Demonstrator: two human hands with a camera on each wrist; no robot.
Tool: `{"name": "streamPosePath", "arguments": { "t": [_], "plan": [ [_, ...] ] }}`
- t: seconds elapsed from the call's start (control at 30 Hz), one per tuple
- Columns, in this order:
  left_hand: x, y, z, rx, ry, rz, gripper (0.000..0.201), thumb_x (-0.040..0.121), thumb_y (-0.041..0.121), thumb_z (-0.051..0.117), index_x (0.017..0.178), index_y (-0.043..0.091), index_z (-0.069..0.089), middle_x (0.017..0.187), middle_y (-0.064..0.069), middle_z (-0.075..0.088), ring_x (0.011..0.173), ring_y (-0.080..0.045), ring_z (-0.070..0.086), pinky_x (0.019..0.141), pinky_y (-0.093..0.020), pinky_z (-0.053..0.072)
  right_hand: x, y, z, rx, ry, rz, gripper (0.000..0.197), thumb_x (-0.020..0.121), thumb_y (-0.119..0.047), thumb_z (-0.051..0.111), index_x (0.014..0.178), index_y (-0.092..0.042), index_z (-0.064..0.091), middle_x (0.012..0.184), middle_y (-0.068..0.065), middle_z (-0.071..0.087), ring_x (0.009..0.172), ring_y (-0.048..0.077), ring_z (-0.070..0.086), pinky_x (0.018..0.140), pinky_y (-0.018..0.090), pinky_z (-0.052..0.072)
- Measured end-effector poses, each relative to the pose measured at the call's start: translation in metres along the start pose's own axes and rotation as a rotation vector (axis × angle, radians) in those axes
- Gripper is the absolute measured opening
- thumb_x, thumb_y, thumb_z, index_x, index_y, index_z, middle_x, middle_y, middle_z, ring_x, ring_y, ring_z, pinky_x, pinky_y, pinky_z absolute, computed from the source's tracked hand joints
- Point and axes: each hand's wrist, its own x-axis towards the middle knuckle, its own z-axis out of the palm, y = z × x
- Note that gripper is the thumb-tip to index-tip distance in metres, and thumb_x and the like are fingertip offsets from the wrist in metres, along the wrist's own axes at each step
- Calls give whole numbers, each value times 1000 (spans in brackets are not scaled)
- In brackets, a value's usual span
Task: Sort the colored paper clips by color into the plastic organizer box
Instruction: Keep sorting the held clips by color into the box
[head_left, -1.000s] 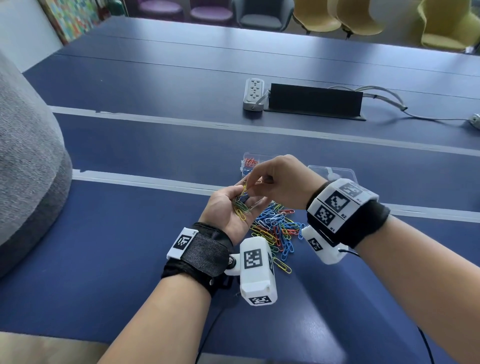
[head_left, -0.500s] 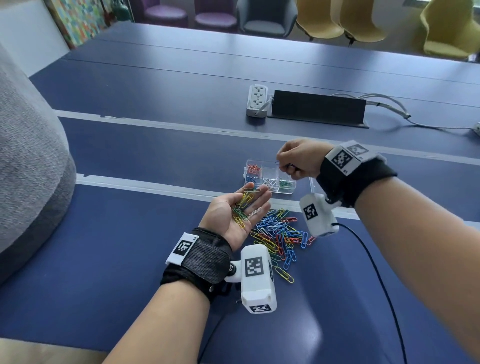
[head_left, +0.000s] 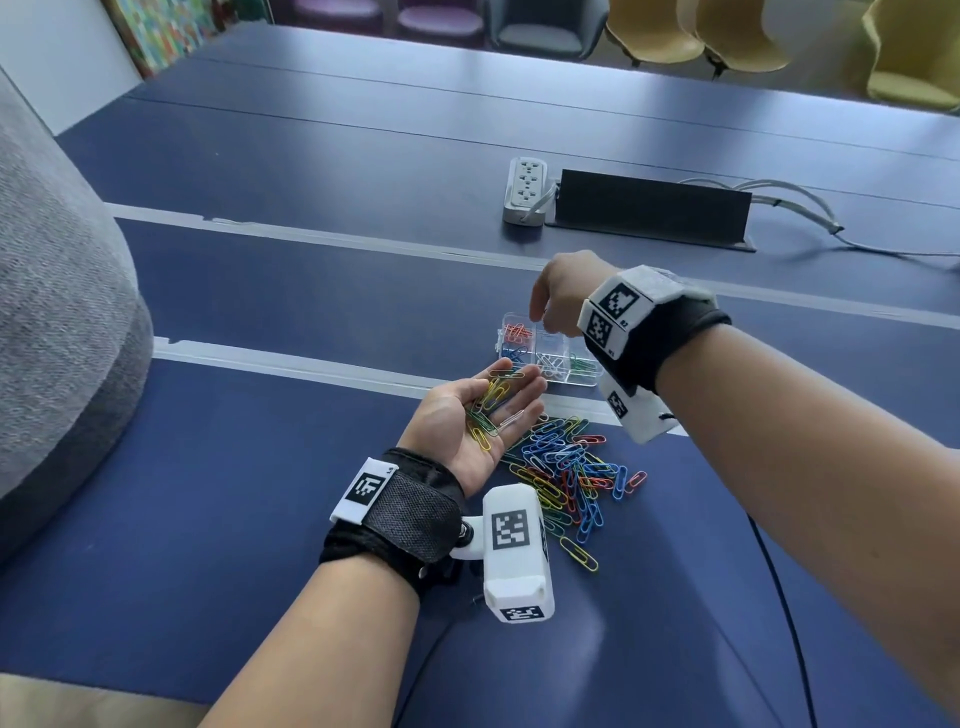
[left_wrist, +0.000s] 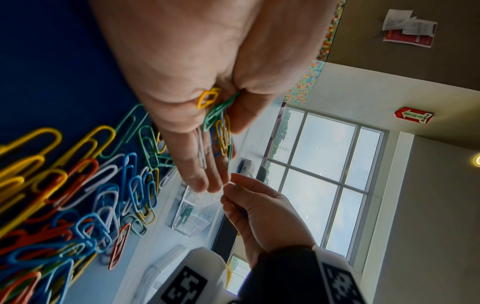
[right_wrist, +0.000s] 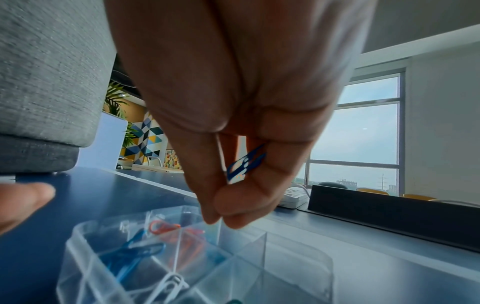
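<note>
My left hand (head_left: 467, 421) lies palm up and flat, with several yellow, green, blue and white paper clips (head_left: 491, 402) resting on it. My right hand (head_left: 550, 306) hovers over the far side of the clear organizer box (head_left: 571, 383). Its thumb and forefinger are pinched together, and a blue clip (right_wrist: 245, 164) is held inside the curled fingers. The box holds red (head_left: 514, 332), blue (head_left: 514, 356), white (head_left: 550, 364) and green (head_left: 582, 364) clips in separate compartments. A mixed pile of clips (head_left: 566, 467) lies on the blue table beside my left wrist.
A white power strip (head_left: 524, 189) and a black cable box (head_left: 652, 208) with grey cables (head_left: 779, 208) sit farther back. A large grey upholstered seat (head_left: 57, 338) stands at the left. Chairs line the table's far side.
My right hand left the left palm with a blue clip and moved away and to the right, over the box. The left hand stayed put, palm up, and its fingers flattened.
</note>
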Motion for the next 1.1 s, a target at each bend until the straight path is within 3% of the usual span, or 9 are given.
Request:
{"name": "streamPosePath", "arguments": {
  "t": [0.23, 0.3, 0.37, 0.43, 0.53, 0.67, 0.87, 1.0, 1.1],
  "plan": [
    [-2, 0, 3, 13, -7, 4, 31, 98, 7, 27, 108, 4, 55, 104, -22, 66, 96, -34, 65, 80, -42, 54, -4, 0, -7, 70, -2, 3, 30, 73, 2, 65, 98, -13, 73, 78, 4, 61, 72, 17, 57, 76, 33, 56],
    [-3, 1, 3, 22, -12, 10, 31, 98, 7, 27, 108, 4, 55, 105, -22, 66, 97, -34, 65, 83, -42, 54, -5, 0, -7, 78, 19, -7, 32, 74, 3, 64, 98, -17, 72, 82, 2, 60, 73, 18, 57, 66, 28, 50],
    [-3, 2, 3, 25, -14, 14, 31, 97, 7, 27, 109, 4, 55, 105, -22, 66, 97, -34, 65, 84, -42, 53, -7, 2, -6, 109, 57, -8, 36, 76, 5, 60, 98, -20, 72, 85, 2, 62, 74, 19, 59, 64, 23, 45],
    [-4, 1, 3, 21, -24, 13, 31, 96, 7, 29, 111, 4, 55, 106, -22, 66, 97, -34, 65, 82, -42, 54, -12, 5, -8, 189, 115, -25, 36, 78, 4, 54, 97, -21, 72, 87, 3, 64, 75, 18, 61, 65, 24, 49],
    [-6, 0, 3, 17, -57, 4, 30, 92, 10, 34, 114, 3, 54, 111, -23, 64, 100, -35, 64, 84, -43, 54, -33, 4, -12, 278, 183, -132, 30, 81, 0, 55, 95, -21, 72, 81, -1, 63, 68, 13, 60, 66, 22, 52],
    [-8, -4, 5, -22, -85, 6, 36, 93, 17, 33, 112, -2, 56, 110, -24, 64, 105, -39, 60, 93, -49, 46, -70, -5, -6, 194, 106, -347, 21, 81, -11, 62, 92, -25, 74, 68, -12, 59, 55, -3, 50, 57, 7, 39],
    [-10, -12, 10, 5, -81, 16, 40, 96, 21, 29, 103, -5, 59, 96, -22, 65, 90, -34, 61, 82, -50, 49, -88, -4, 19, 23, 23, -439, 23, 80, -18, 65, 100, -29, 72, 86, -5, 67, 77, 14, 58, 76, 28, 51],
    [-11, -18, 11, 2, -81, 30, 31, 95, 14, 32, 84, 0, 58, 81, -16, 65, 85, -30, 62, 81, -49, 50, -91, -2, 20, 0, 45, -479, 20, 80, -13, 60, 90, -22, 75, 88, -1, 70, 80, 18, 62, 76, 32, 51],
    [-12, -19, 13, 23, -85, 37, 28, 93, 10, 35, 84, -1, 59, 78, -17, 65, 84, -31, 63, 82, -47, 54, -92, 1, 21, 31, 78, -495, 18, 81, -13, 60, 92, -19, 74, 94, 0, 68, 80, 17, 59, 77, 32, 50]
  ]
}}
